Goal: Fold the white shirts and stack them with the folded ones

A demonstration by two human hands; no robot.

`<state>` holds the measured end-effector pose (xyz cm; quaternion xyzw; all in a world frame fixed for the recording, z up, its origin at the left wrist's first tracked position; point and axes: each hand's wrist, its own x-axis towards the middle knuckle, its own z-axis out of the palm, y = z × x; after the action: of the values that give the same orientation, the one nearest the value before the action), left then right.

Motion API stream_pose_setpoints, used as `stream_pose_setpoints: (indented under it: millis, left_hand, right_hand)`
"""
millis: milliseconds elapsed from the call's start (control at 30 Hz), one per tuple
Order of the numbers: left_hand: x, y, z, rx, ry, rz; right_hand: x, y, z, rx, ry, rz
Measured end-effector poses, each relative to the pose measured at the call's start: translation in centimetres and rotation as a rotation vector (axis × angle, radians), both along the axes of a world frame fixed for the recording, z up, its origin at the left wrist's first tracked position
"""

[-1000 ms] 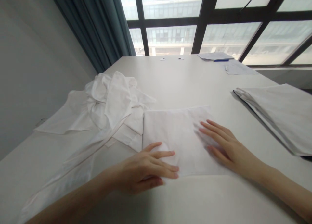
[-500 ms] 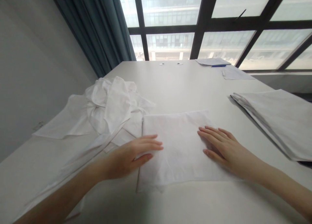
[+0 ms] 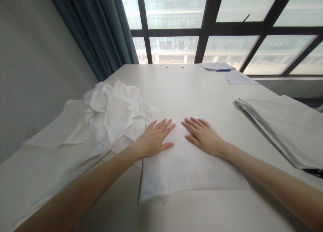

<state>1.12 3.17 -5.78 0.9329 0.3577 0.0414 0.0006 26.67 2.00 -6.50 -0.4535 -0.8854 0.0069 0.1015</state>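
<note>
A flat white cloth (image 3: 186,171), roughly rectangular, lies on the white table in front of me. My left hand (image 3: 155,138) rests palm down on its upper left part, fingers spread. On the upper right part lies my right hand (image 3: 202,134), also palm down with its fingers stretched out. Neither hand grips anything, and a small gap separates them. Both hands and forearms cover parts of the cloth's sides. Left of it sits a crumpled heap of white cloth (image 3: 113,107), whose trailing folds pass beside my left forearm.
A folded stack of white cloth (image 3: 285,127) lies on the right side of the table (image 3: 174,94). Papers (image 3: 217,66) and a blue pen (image 3: 223,70) are at the far right. A dark curtain (image 3: 101,30) and a window stand behind.
Both hands have moved up the cloth toward its far edge. My right hand has also shifted left, nearer my left hand, whose fingers are now more spread.
</note>
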Motion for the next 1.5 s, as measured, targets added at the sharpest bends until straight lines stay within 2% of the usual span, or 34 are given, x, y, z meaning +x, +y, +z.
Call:
stream_pose_setpoints:
  millis: [100,200,300,467,633,767,900,1000,1100,1200,1300,1367,1433,1500]
  left_hand:
    - [-0.9,0.1,-0.3,-0.013,-0.027,0.016]
    - [-2.0,0.7,-1.0,-0.015,-0.115,0.102]
    - [-3.0,1.5,-1.8,0.013,-0.253,0.215]
    - [-3.7,2.3,-2.3,0.077,-0.474,0.312]
    - [-3.5,2.6,-2.5,0.099,-0.516,0.38]
    - [-3.4,2.2,-1.9,0.087,-0.541,0.336]
    - [-3.1,1.3,-0.9,-0.016,-0.701,0.319]
    - [-2.9,1.1,-0.5,-0.248,-0.96,0.324]
    - [-2.7,1.3,-0.3,-0.521,-1.191,0.325]
    - [-2.5,1.4,-0.4,-0.608,-1.285,0.301]
    - [-2.0,0.8,-0.8,-0.497,-1.261,0.284]
    - [-1.7,0.1,-1.0,-0.264,-1.202,0.268]
    - [-1.3,-0.8,-1.0,-0.012,-1.122,0.165]
    - [-1.0,-1.6,-0.9,0.141,-1.038,0.004]
  right_hand:
    - [1.5,0.2,-0.2,0.012,-0.031,-0.036]
    - [3.2,0.9,-0.5,-0.008,-0.01,-0.137]
    - [4.5,2.0,-0.8,-0.038,0.107,-0.227]
    - [5.2,2.9,-0.7,-0.028,0.289,-0.285]
    - [5.5,2.6,0.4,-0.044,0.412,-0.277]
    - [6.1,2.3,2.2,-0.183,0.45,-0.284]
    - [7.1,2.2,4.0,-0.518,0.409,-0.292]
    - [7.7,2.0,5.1,-0.72,0.471,-0.222]
    - [8.2,1.8,6.2,-0.765,0.472,-0.161]
    - [8.9,1.7,7.0,-0.79,0.382,-0.104]
    - [9.2,1.5,7.3,-0.8,0.248,-0.08]
    - [8.7,1.2,7.1,-0.732,0.184,-0.099]
    - [7.3,0.6,6.9,-0.603,0.171,-0.099]
    - [5.1,-0.2,6.6,-0.464,0.193,-0.033]
